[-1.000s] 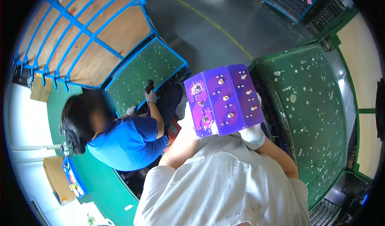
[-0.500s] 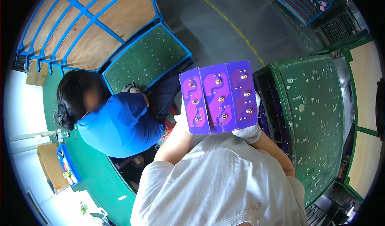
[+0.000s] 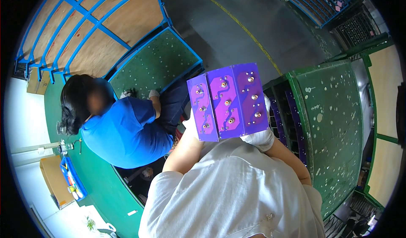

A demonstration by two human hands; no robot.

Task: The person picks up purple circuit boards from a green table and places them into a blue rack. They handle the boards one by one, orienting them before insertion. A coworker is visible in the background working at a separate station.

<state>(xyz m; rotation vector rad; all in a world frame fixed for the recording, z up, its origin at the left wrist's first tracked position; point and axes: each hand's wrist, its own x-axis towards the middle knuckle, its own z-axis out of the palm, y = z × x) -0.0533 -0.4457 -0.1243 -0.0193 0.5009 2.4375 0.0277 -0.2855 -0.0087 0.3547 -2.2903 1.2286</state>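
A purple circuit board panel (image 3: 222,111) is held up in front of my chest, tilted toward the view. Scored lines split it into three strips, and small round metal connectors stand on each strip. My left hand (image 3: 191,127), in a white glove, grips the panel's lower left edge, with its fingers mostly behind the board. At the lower right edge, my right hand (image 3: 259,139), also white-gloved, closes on the panel from below. Part of that hand is covered by the board.
Right of me stands a green cabinet (image 3: 334,140) with more purple boards (image 3: 294,119) upright in its open side. A co-worker in blue (image 3: 122,132) sits at left, gloved hands on a speckled green bench (image 3: 158,54). Behind them are a cardboard box (image 3: 53,174) and blue bin (image 3: 69,176).
The panel has shifted slightly left in my hands' hold, showing more of the boards in the cabinet. The co-worker's hands have moved apart on the bench.
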